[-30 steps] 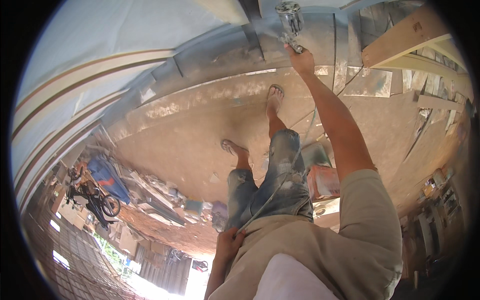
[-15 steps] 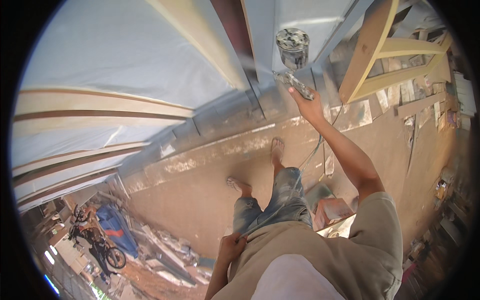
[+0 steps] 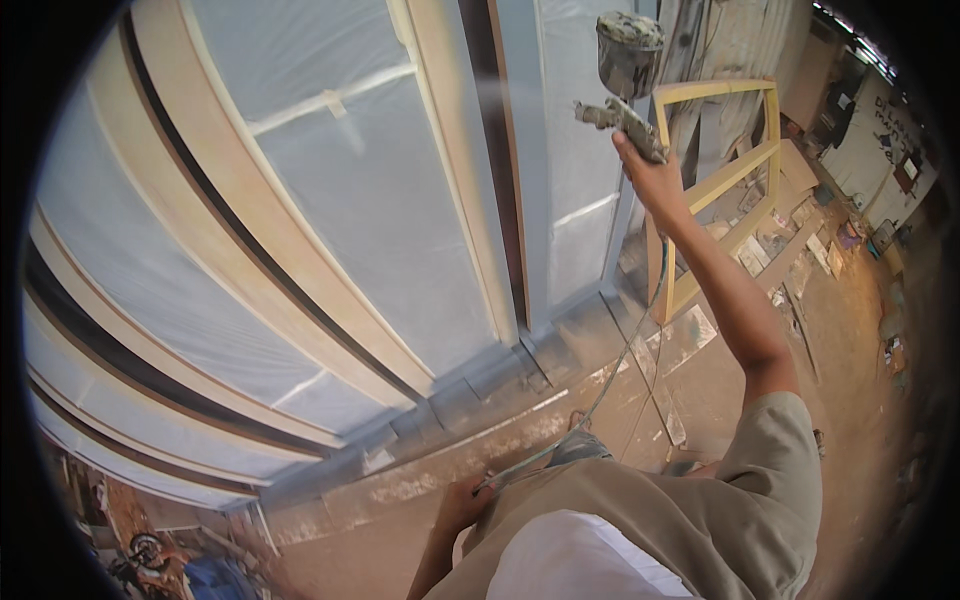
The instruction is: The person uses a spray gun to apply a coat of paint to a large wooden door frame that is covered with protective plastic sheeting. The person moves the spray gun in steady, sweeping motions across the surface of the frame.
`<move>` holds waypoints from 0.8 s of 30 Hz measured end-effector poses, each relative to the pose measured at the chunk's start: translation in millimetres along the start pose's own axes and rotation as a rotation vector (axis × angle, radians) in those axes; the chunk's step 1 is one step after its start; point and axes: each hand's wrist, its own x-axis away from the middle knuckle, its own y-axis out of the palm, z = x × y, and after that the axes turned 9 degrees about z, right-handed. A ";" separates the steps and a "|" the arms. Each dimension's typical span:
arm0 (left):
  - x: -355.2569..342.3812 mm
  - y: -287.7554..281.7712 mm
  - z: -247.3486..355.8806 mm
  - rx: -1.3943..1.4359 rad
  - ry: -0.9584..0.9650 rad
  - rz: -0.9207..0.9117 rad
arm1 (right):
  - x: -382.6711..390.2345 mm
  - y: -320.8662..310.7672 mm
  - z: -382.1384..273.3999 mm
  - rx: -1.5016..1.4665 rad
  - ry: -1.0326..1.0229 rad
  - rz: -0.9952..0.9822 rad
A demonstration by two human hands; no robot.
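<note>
My right hand [image 3: 655, 183] is closed round the handle of a paint-spattered spray gun [image 3: 638, 132], which has a metal paint cup [image 3: 628, 68] on top. The nozzle points left at a tall frame with a dark reddish-brown strip [image 3: 503, 190], and faint mist shows between them. Down by my waist, my left hand [image 3: 464, 503] is closed on the thin air hose [image 3: 612, 385], which runs up toward the gun. Clear plastic film [image 3: 340, 180] covers the panels between the cream-coloured frame bars [image 3: 448, 170].
Right of the gun stands an open yellowish wooden frame [image 3: 735, 170]. Boards and scraps lie on the brown floor [image 3: 740, 375] around its base. A motorbike [image 3: 148, 555] and a blue tarp [image 3: 222, 580] are at the lower left.
My right hand has lifted the spray gun higher along the frames. The view has tilted up, showing more of the film-covered panels and less of my legs. My left hand stays by my waist.
</note>
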 end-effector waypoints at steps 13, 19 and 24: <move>-5.8 -59.6 15.1 0.061 0.201 0.190 | -73.9 -20.1 -247.4 -0.258 -0.366 0.316; -10.5 -64.2 8.8 0.100 0.199 0.226 | -102.6 -6.7 -299.5 -0.334 -0.456 0.450; -11.4 -71.4 -7.4 0.033 0.225 0.242 | -90.1 6.5 -273.9 -0.284 -0.415 0.350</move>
